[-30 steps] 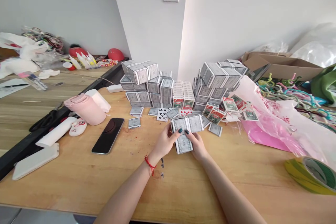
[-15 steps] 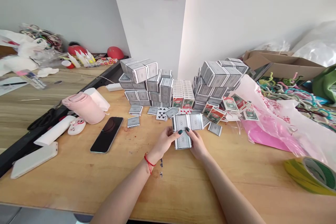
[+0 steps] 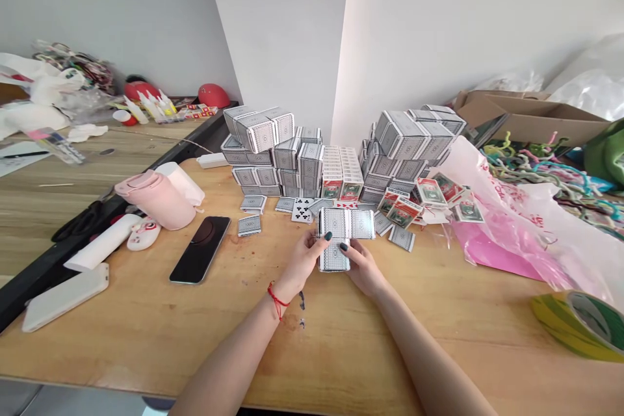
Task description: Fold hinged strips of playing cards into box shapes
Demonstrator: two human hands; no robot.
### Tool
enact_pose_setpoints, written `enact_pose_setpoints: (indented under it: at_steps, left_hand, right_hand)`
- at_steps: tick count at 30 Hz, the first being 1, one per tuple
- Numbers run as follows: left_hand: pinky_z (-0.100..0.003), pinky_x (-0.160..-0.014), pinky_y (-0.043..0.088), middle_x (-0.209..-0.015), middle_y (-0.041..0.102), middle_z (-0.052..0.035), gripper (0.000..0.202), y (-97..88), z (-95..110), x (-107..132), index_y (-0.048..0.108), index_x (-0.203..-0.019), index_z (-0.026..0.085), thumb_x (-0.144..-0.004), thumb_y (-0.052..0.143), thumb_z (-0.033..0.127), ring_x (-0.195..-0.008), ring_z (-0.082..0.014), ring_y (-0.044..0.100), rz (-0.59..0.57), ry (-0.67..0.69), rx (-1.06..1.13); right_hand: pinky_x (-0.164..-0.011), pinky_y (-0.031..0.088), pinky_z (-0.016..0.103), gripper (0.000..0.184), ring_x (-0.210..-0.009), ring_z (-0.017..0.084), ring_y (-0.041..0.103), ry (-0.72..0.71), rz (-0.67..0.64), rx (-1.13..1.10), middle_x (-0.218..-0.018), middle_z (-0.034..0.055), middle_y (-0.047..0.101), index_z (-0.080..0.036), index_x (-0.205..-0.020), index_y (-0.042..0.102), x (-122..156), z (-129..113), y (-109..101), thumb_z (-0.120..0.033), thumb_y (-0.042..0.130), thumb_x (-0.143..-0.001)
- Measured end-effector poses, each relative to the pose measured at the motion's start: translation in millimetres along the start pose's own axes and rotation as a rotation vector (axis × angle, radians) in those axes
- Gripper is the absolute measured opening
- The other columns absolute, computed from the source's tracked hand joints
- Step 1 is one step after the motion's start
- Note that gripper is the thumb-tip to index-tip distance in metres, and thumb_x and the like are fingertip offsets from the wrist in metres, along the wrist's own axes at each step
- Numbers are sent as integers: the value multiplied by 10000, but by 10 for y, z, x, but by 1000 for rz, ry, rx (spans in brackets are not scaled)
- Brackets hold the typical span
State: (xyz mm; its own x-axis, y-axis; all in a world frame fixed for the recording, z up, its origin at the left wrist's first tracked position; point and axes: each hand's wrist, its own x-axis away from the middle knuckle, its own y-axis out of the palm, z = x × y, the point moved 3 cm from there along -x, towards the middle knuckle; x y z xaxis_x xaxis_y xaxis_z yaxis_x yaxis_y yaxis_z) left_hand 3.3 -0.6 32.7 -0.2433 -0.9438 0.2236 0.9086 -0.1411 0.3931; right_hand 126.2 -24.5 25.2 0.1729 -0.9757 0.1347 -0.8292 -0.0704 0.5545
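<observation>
Between my hands is a block of playing cards (image 3: 335, 256), joined in an L shape with grey patterned backs facing up. My left hand (image 3: 308, 259) grips its left side, thumb on top. My right hand (image 3: 361, 264) closes on its right side, thumb pressed on the lower section. Just beyond lie loose cards (image 3: 303, 209), one face-up with black pips. Behind them rise a left stack of card blocks (image 3: 260, 157) and a right stack of card blocks (image 3: 400, 143). Boxed card decks (image 3: 341, 172) stand in rows between these stacks.
To the left are a black phone (image 3: 199, 250), a pink cup (image 3: 158, 201) and a white power bank (image 3: 65, 297). On the right lie a roll of yellow tape (image 3: 575, 324), pink plastic (image 3: 497, 250) and red card boxes (image 3: 403, 211). An open cardboard box (image 3: 531, 120) sits behind.
The block in my hands has shifted slightly left and up. My left thumb has moved up along it, and the right thumb sits a little lower.
</observation>
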Motion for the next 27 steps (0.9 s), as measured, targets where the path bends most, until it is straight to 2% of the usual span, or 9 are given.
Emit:
enact_pose_setpoints:
  at_steps: [2,6,8,14,22,27]
  left_hand:
    - [-274,-641,472,-904,647,-63,423,-10,21,16,528,-955,153,-657,685,407,-812,-187,612,-10,-38,55]
    - [-294,-710,478,-992,645,-86,437,14,69,47,546,-987,168,-620,732,315,-887,-204,607,-183,-101,106]
    - [-303,-745,473,-1000,646,-84,436,18,74,44,556,-985,166,-608,742,282,-898,-203,606,-220,-108,108]
    - [-257,-711,465,-940,648,-58,361,-26,45,-18,569,-915,161,-618,725,294,-855,-166,608,-85,-34,119]
    - [-286,-807,439,-1039,627,-82,427,9,50,-60,550,-1056,148,-678,668,308,-951,-181,576,-82,107,24]
    - [-269,-776,445,-1056,629,-80,441,11,39,-76,543,-1103,154,-701,638,306,-953,-191,575,-54,156,-70]
  right_hand:
    - [-853,460,383,426,-1022,255,579,13,-25,-7,-1054,81,654,-189,-1046,571,4,1,20,-360,682,-672]
    - [-835,469,387,369,-989,239,597,31,14,-17,-1046,66,658,-204,-1017,572,-8,18,-9,-397,641,-710]
    - [-840,466,391,356,-980,236,601,37,19,-25,-1035,71,662,-194,-1004,581,-19,27,-22,-411,623,-725]
    - [-900,431,413,398,-1041,250,568,37,-85,-15,-1106,93,631,-181,-1029,599,-20,17,20,-370,667,-685]
    - [-911,426,406,379,-999,236,598,119,-109,-25,-1099,108,631,-152,-1040,598,-9,31,-53,-312,666,-705]
    - [-858,467,405,389,-911,217,640,182,-131,-24,-1060,106,647,-166,-1055,573,7,20,-78,-303,676,-705]
